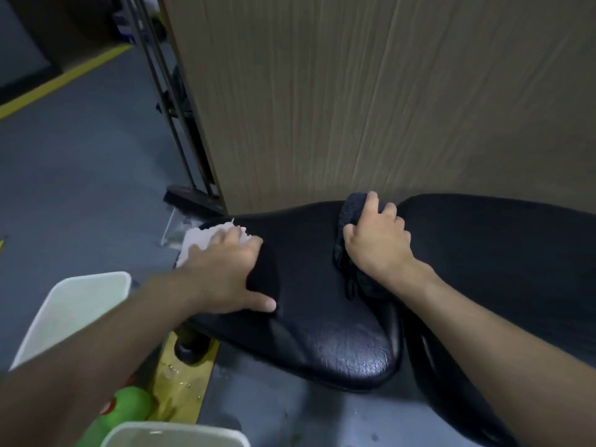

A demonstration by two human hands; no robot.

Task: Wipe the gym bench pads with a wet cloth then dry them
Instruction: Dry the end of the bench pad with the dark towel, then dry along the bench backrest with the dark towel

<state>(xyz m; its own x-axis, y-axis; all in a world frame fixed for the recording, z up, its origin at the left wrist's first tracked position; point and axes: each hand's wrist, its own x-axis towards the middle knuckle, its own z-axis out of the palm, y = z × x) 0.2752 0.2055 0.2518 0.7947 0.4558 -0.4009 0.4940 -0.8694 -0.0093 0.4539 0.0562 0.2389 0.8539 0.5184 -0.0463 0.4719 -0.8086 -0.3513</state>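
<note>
Our left grip (225, 272) lies flat, pressing the white cloth (196, 241) at the left end of the pad (322, 333); our right grip (377, 240) clenches the dark cloth (353, 204) at its right edge. We should press evenly, overlapping strokes

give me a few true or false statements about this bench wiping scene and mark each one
1. The left hand presses flat on a white cloth at the end of the seat pad. True.
2. The right hand is empty. False: its fingers curl round a dark cloth on the pad.
3. A green bottle stands on the seat pad. False: it is down beside the white tubs, off the pad.
4. A wood-grain panel rises behind the seat pad. True.
</note>
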